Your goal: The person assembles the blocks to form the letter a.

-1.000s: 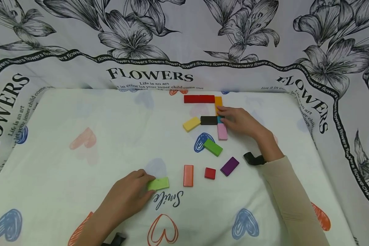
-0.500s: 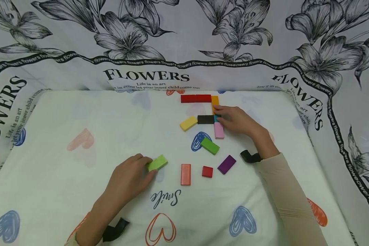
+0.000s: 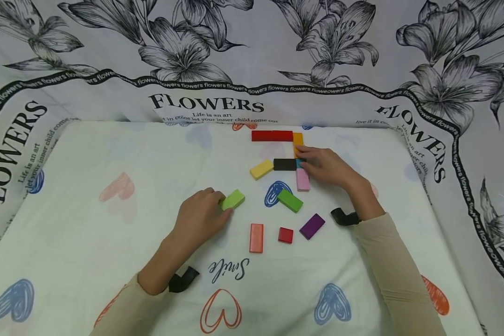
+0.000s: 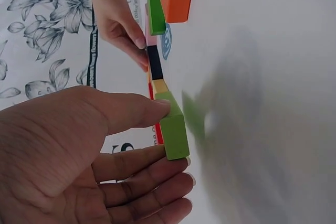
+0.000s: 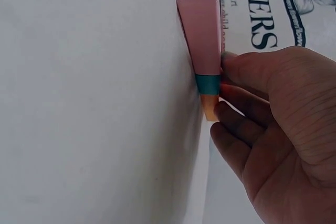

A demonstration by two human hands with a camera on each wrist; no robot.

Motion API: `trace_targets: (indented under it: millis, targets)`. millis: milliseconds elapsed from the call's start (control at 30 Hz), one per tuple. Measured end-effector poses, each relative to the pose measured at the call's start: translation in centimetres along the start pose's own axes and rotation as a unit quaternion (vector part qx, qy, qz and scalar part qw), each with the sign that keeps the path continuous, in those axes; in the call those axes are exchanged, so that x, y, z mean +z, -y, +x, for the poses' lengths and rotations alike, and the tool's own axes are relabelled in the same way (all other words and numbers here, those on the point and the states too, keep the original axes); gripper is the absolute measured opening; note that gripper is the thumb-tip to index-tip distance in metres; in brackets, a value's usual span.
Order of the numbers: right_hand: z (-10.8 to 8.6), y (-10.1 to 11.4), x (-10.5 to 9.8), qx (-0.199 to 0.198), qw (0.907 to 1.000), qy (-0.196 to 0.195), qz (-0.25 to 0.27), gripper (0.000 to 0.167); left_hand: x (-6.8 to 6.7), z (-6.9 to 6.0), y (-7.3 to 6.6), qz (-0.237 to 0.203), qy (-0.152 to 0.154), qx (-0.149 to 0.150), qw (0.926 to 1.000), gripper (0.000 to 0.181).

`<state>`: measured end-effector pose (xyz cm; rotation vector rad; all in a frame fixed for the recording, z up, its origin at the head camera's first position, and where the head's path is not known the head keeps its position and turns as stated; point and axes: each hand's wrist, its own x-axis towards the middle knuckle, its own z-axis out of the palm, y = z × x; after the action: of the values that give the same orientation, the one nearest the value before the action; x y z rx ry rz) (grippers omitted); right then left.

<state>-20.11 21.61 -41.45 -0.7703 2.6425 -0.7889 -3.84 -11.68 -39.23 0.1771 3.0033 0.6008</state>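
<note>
The light green block (image 3: 233, 199), nearer the person than the black block (image 3: 285, 164) and to its left, is pinched by the left hand (image 3: 203, 212): thumb on one long side, forefinger on the other, close to the end that faces away from the black block. Whether it is wholly off the cloth (image 3: 159, 168) is hard to tell.

It should handle as a light, stiff piece (wood or plastic, I can't say which), hard to damage. Its faces look smooth, so a loose pinch might let it swivel. Gripping across the width at the far end seems sound, since that leaves the end toward the black block free.

Just right of the black block, the right hand (image 3: 329, 165) has its fingers bent against the teal block (image 3: 300, 164) and the orange-yellow block (image 3: 298, 143); I cannot tell whether they squeeze or merely steady them. The pink block (image 3: 303, 180) meets the teal one on the person's side, and the yellow block (image 3: 262, 170) slants off the black block's left end. These pieces look merely butted together, so a light touch on their sides would suit better than a push.
</note>
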Motion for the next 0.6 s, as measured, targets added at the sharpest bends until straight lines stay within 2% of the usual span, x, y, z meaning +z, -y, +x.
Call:
trace_targets:
  millis: [267, 600]
  targets:
    - [0.1, 0.0, 0.0, 0.001, 1.0000, 0.001, -0.002, 0.046, 0.5, 1.6, -0.8, 0.008, 0.010, -0.020, 0.9997, 0.032]
    - [0.0, -0.2, 0.1, 0.007, 1.0000, -0.001, 0.006, 0.046, 1.2, 3.2, -2.1, 0.028, 0.057, -0.025, 0.9977, 0.035]
